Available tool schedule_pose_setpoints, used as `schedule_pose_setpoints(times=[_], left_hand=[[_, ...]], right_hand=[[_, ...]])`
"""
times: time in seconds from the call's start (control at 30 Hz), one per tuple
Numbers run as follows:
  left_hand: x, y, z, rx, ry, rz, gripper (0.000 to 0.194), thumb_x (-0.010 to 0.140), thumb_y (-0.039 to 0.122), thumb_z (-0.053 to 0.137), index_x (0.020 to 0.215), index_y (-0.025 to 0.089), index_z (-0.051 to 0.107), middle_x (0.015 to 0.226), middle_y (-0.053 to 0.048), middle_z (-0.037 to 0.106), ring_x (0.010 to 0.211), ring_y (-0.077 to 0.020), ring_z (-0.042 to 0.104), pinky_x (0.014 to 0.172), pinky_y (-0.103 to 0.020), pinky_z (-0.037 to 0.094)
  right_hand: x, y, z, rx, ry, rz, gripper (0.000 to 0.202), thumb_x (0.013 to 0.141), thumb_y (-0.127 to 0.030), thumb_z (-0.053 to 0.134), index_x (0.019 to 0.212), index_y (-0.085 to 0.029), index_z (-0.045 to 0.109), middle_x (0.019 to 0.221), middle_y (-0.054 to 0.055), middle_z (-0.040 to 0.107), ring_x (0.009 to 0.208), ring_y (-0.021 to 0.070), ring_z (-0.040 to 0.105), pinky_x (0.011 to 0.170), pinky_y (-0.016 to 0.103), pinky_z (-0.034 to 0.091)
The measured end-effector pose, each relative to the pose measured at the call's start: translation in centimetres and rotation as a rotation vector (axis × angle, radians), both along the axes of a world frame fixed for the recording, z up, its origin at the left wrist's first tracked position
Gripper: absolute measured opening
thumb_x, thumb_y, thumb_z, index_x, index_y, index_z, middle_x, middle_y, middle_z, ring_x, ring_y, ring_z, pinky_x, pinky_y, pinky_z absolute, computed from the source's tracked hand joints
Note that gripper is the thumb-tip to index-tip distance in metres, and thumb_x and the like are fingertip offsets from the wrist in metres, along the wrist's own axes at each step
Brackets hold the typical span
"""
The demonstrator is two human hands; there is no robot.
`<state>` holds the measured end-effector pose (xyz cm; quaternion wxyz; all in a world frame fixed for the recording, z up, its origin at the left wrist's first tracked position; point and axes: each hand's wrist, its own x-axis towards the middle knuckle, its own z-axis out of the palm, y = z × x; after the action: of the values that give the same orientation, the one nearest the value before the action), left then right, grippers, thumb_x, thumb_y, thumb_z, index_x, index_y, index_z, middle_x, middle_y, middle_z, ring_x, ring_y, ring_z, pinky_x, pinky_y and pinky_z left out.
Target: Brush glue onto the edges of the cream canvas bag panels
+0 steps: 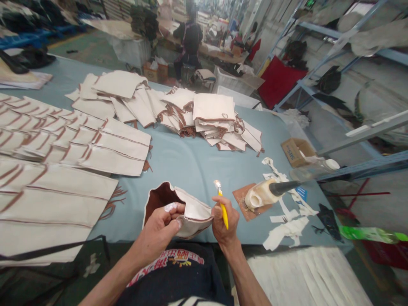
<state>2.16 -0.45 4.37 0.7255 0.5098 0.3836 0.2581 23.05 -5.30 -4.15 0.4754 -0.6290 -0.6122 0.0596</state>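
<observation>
A cream fabric piece with a brown inside (194, 206) is held open at the table's front edge. My left hand (165, 221) grips its upper edge near the middle, fingers closed, with white stuff on a finger. At its right corner is my right hand (225, 219), closed round a yellow-handled brush (224, 210) whose bristles point up and away. The right fingers also touch the piece's corner. To the right, a whitish glue container (259, 195) with a dark nozzle lies on a brown board (240, 199).
Overlapping rows of cream pieces (117, 146) cover the left side. Piled pieces (213, 106) lie at the back. White scraps (287, 231), a small cardboard box (295, 153) and a clear bottle (314, 169) are at the right. A person (189, 38) sits beyond.
</observation>
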Motion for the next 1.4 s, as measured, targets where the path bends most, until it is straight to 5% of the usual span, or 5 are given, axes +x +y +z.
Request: schedule_pose_setpoints(times=[0.33,0.67,0.97,1.17,1.4], left_hand=[[0.0,0.0,-0.2,-0.002,0.035,0.005,0.026,0.079,0.031,0.057,0.090,0.017,0.076,0.086,-0.005,0.077,0.085,-0.0238,0.069,0.079,-0.029,0.051],[0.3,0.2,-0.9,-0.008,0.085,0.076,0.022,0.079,0.035,0.060,0.088,0.017,0.068,0.087,-0.005,0.077,0.082,-0.0228,0.069,0.078,-0.030,0.052],[0.5,0.5,-1.6,-0.050,-0.009,0.072,0.047,0.086,0.037,0.062,0.127,0.015,0.055,0.099,-0.009,0.079,0.096,-0.0271,0.073,0.088,-0.036,0.055],[0.4,1.4,-2.0,-0.011,0.160,-0.038,0.039,0.084,0.044,0.060,0.106,0.012,0.067,0.107,-0.014,0.078,0.100,-0.0323,0.071,0.091,-0.039,0.053],[0.2,2.0,-1.6,0.041,0.209,-0.127,0.039,0.085,0.044,0.057,0.104,0.014,0.072,0.106,-0.012,0.079,0.102,-0.0326,0.070,0.093,-0.038,0.051]], right_hand=[[0.9,1.2,4.0,0.228,-0.191,0.012,0.040,0.111,-0.046,0.038,0.104,-0.019,0.066,0.066,-0.002,0.065,0.054,0.0141,0.062,0.058,0.026,0.047],[0.9,1.3,3.6,0.135,-0.175,0.013,0.040,0.111,-0.046,0.038,0.104,-0.018,0.066,0.066,-0.002,0.064,0.051,0.0137,0.060,0.055,0.026,0.044],[1.1,1.3,3.4,0.124,-0.196,-0.024,0.038,0.111,-0.045,0.038,0.105,-0.019,0.065,0.069,-0.001,0.066,0.054,0.0143,0.062,0.055,0.026,0.045],[0.9,1.8,3.8,0.149,-0.208,-0.043,0.042,0.111,-0.047,0.035,0.104,-0.020,0.066,0.066,-0.002,0.065,0.052,0.0149,0.062,0.054,0.027,0.047],[0.9,1.9,4.4,0.239,-0.175,-0.040,0.040,0.111,-0.048,0.037,0.105,-0.020,0.066,0.061,-0.004,0.062,0.051,0.0140,0.061,0.057,0.026,0.048]])
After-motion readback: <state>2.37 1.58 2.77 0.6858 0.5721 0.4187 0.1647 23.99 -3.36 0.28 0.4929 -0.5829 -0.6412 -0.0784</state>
